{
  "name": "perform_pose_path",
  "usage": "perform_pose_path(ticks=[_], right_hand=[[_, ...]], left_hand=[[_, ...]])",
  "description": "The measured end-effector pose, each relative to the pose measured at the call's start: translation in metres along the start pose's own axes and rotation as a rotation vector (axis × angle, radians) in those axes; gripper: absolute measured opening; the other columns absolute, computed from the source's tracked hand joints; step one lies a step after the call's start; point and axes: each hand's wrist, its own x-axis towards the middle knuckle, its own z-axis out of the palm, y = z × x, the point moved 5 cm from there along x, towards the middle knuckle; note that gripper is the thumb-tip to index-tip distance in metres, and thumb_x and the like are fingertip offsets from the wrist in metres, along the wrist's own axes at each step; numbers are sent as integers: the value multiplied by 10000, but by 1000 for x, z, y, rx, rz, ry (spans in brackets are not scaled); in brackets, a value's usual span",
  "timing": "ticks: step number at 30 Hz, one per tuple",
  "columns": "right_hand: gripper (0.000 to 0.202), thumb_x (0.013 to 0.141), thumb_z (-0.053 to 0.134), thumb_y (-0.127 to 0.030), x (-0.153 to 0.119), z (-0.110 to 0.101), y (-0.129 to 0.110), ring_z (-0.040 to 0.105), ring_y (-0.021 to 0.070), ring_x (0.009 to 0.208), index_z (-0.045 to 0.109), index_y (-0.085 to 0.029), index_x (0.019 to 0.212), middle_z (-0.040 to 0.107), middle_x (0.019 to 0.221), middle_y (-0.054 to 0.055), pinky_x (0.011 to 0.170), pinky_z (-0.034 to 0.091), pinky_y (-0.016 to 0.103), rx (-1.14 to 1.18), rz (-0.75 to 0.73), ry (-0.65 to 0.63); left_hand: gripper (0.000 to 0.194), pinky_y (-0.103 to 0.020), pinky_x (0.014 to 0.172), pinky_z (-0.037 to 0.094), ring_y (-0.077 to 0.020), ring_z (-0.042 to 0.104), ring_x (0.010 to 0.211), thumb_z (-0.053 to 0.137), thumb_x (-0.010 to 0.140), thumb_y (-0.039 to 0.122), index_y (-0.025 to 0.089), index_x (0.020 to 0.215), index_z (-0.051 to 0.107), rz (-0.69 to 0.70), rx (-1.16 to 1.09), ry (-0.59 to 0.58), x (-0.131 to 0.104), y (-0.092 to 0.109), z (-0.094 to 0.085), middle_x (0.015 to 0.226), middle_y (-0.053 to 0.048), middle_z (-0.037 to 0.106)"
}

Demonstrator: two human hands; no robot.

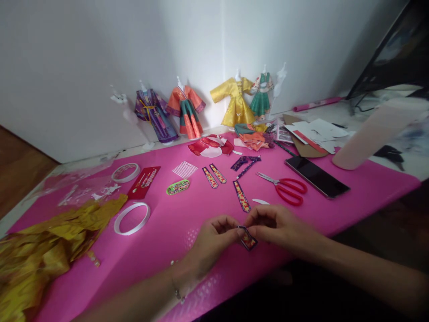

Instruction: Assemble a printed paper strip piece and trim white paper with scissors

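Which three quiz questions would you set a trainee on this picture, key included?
1. True or false: the grip of the right hand is on the red-handled scissors.
2. Fill in: to the right of the scissors lies a black-screened ____.
3. How many miniature outfits are displayed along the wall?

Key:
1. False; the scissors lie on the pink mat, while it and the left hand are at a patterned strip.
2. Smartphone.
3. Four.

Legible text: none. Red card (144, 182), left side, bears rows of pale print — too small and blurred to read.
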Motion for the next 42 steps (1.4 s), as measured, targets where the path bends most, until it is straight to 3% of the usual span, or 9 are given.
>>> perform_pose_path(ticks=[5,13,23,42], right_hand=[[170,681,609,-341,1,1,4,441,143,577,598,-180,735,565,636,10,536,296,273,-25,35,-2],[114,675,598,-299,1,1,6,527,153,596,600,-191,709,652,660,37,549,344,277,51,33,-10],[57,657,636,-233,3,1,6,545,111,556,597,-193,670,629,606,-20,546,390,242,193,62,-1],[121,682,701,-271,3,6,8,568,124,581,616,-188,706,655,640,-10,585,411,252,254,68,-48]], left_hand=[[288,-224,621,481,-106,638,573,883,618,331,136,649,674,-16,4,2,-1,-1,0,597,2,711],[334,-208,617,483,-100,659,595,912,589,328,132,687,660,-16,-34,-36,-1,-1,4,635,1,725],[363,-195,570,457,-80,615,550,919,570,351,134,670,646,-23,-29,-57,-3,1,8,600,14,699],[384,-232,591,432,-109,613,561,915,542,404,145,634,648,-53,14,-27,-4,2,8,604,-5,705]])
